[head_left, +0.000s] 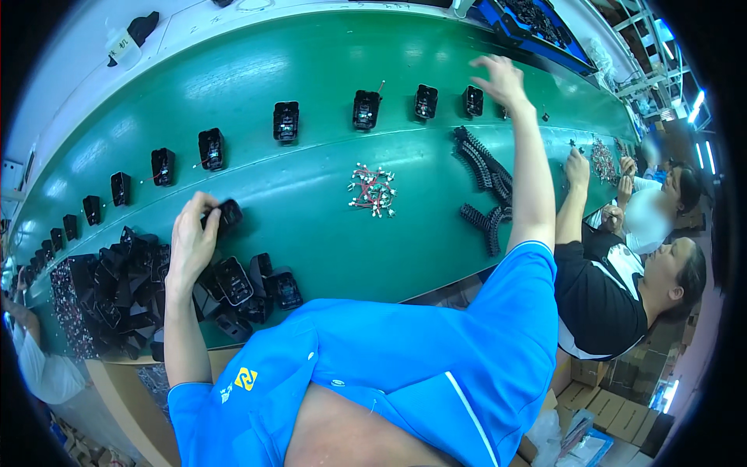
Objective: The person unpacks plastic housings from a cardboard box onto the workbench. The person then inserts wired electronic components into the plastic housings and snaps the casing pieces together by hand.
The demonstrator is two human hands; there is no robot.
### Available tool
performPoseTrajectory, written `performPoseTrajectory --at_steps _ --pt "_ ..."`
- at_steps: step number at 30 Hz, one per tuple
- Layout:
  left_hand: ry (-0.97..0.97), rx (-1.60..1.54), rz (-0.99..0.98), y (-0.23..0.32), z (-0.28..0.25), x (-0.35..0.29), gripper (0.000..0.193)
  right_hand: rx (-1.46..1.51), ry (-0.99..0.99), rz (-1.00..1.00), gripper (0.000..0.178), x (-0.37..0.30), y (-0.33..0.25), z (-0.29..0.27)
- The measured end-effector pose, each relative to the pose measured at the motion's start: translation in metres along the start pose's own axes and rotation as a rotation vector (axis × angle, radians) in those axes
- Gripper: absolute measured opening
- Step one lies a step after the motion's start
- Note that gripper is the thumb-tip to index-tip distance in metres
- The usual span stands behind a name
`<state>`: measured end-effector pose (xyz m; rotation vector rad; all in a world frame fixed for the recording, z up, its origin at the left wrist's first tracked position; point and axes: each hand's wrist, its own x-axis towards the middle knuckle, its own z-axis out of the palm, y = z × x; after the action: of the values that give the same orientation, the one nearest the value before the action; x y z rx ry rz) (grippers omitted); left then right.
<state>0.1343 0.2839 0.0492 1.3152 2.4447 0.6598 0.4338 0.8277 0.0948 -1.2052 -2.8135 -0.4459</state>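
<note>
My left hand point(194, 233) grips a small black plastic housing point(229, 216) between thumb and fingers, just above the table. Below it lies a heap of similar black housings point(128, 284), with a few more, such as an open-topped housing point(233, 280), beside my wrist. My right hand point(500, 78) reaches far across the table with its fingers apart and nothing visible in them. Nearest to it is a black open housing point(473, 100), which stands in a long curved row. Another housing in that row point(366, 109) has a thin wire sticking up.
A small pile of red wires with white connectors point(373, 191) lies mid-table. Rows of ribbed black parts point(481, 167) lie below my right forearm. A blue bin point(537, 31) stands at the far right. Co-workers sit at the right; one's hand point(576, 167) is over the green table point(311, 233).
</note>
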Motion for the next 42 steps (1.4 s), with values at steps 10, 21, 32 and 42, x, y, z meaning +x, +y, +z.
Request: performPoseTrajectory --at_steps 10,21,32,42 --pt "0.133 -1.238 -0.056 0.032 -0.012 -0.012 0.033 0.279 -0.184 -0.646 0.035 0.018 -0.153 0.022" --pt "0.195 -1.930 -0.169 0.034 0.014 -0.018 0.038 1.083 0.503 -0.397 0.022 -0.076 -0.234 -0.075" --pt "0.358 -2.062 -0.212 0.051 0.001 -0.025 0.040 1.546 0.239 -0.810 0.023 -0.193 -0.400 -0.106" --pt "0.564 -1.980 -0.086 0.045 -0.001 -0.037 0.043 2.068 -0.456 -0.328 0.013 -0.215 -0.430 -0.104"
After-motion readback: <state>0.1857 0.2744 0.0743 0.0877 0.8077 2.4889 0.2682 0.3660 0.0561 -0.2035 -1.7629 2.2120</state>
